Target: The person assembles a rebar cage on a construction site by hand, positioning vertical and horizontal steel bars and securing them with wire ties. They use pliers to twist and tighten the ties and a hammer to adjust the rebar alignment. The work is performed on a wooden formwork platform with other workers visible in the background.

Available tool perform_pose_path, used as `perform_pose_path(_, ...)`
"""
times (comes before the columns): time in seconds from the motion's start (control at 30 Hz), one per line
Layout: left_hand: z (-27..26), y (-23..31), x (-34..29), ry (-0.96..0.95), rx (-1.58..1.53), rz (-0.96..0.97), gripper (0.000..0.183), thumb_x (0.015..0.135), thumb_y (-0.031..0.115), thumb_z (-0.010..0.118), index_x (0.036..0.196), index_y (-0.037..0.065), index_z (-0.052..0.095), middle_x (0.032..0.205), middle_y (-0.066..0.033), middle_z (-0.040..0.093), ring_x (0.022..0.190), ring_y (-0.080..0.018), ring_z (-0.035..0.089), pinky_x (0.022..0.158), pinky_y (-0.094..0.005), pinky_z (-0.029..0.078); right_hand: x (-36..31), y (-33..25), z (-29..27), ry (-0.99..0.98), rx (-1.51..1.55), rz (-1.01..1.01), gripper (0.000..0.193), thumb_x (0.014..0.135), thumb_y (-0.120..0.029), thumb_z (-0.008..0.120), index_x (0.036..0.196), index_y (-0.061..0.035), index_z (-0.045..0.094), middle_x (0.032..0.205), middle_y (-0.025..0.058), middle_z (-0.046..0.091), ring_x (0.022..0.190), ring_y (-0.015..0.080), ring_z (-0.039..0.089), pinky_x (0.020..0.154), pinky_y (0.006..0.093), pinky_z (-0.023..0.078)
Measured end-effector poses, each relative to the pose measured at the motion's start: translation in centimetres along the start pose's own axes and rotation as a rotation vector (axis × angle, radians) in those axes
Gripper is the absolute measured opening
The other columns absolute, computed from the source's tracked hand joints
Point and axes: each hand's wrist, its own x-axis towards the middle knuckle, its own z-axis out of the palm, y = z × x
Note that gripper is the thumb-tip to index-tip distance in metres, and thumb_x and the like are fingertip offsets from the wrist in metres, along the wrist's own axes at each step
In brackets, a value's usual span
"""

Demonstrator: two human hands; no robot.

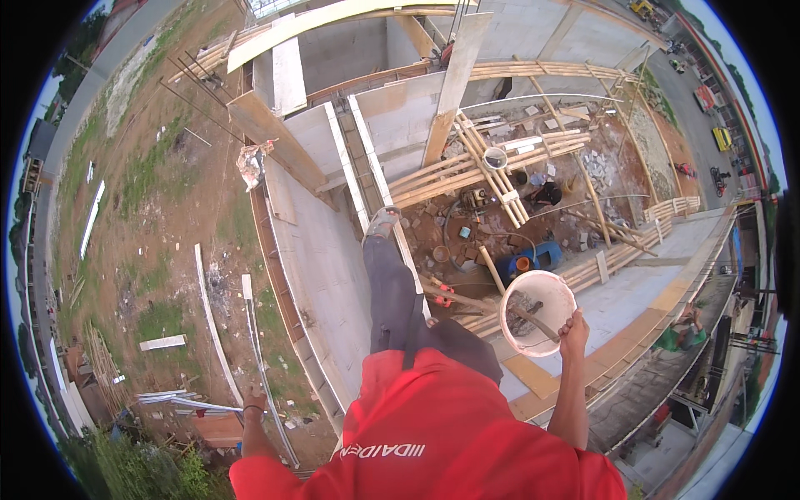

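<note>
My right hand (573, 327) is closed at the near-right rim of a pale, mortar-smeared bucket (563, 296). A wooden handle (535, 320) slants across the bucket's mouth and ends beside my fingers; whether they also hold it is unclear. Grey material (521, 321) lies inside the bucket. Out to the left, my left hand (254, 398) is stretched away from my body with a dark band at the wrist. It looks open and holds nothing that I can see. My forward foot (383, 221) rests on the narrow wall top between two white boards (346, 158).
Bamboo poles (450, 177) form scaffolding ahead and right, with a small bucket (495, 157) on them. Below lie rubble and a blue drum (543, 257). An upright plank (450, 92) stands ahead. Grassy ground (162, 275) lies far below left. Another person (685, 332) is at right.
</note>
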Motion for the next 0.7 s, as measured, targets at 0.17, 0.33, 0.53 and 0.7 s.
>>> perform_pose_path(0.17,-4.6,6.9,2.6,-0.105,0.083,-0.044,0.07,0.078,0.026,0.068,0.139,0.004,0.042,0.132,-0.0278,0.052,0.116,-0.0379,0.057,0.097,-0.0414,0.047,2.7,-3.5,9.4,0.031,-0.155,0.008,0.029,0.096,-0.03,0.053,0.077,-0.0108,0.047,0.061,-0.0038,0.039,0.049,0.0067,0.036,0.046,0.0246,0.032)
perform_pose_path(0.33,-14.3,12.8,15.3,0.028,0.171,0.121,0.068,0.079,0.027,0.067,0.139,0.007,0.043,0.116,-0.0253,0.063,0.11,-0.0418,0.059,0.095,-0.0436,0.047,9.4,-6.8,20.3,0.227,-0.341,0.08,0.033,0.095,-0.028,0.05,0.068,-0.0107,0.045,0.057,-0.0022,0.038,0.046,0.0079,0.036,0.04,0.028,0.03)
perform_pose_path(0.53,-34.4,22.0,30.5,0.437,0.101,-0.003,0.06,0.082,0.022,0.065,0.137,0.007,0.046,0.122,-0.0256,0.059,0.106,-0.0429,0.06,0.093,-0.0432,0.048,17.7,-11.9,27.9,0.438,-0.317,0.146,0.025,0.092,-0.02,0.047,0.068,-0.0104,0.045,0.055,-0.0007,0.034,0.042,0.0111,0.031,0.038,0.0306,0.026)
perform_pose_path(0.7,-47.0,37.7,40.3,0.45,-0.076,0.066,0.058,0.084,0.023,0.064,0.137,0.007,0.046,0.099,-0.024,0.066,0.09,-0.0389,0.064,0.082,-0.0444,0.049,16.7,-18.0,38.1,0.404,-0.094,0.143,0.016,0.091,-0.017,0.046,0.076,-0.0106,0.047,0.056,-0.0026,0.032,0.043,0.0103,0.029,0.04,0.0288,0.025)
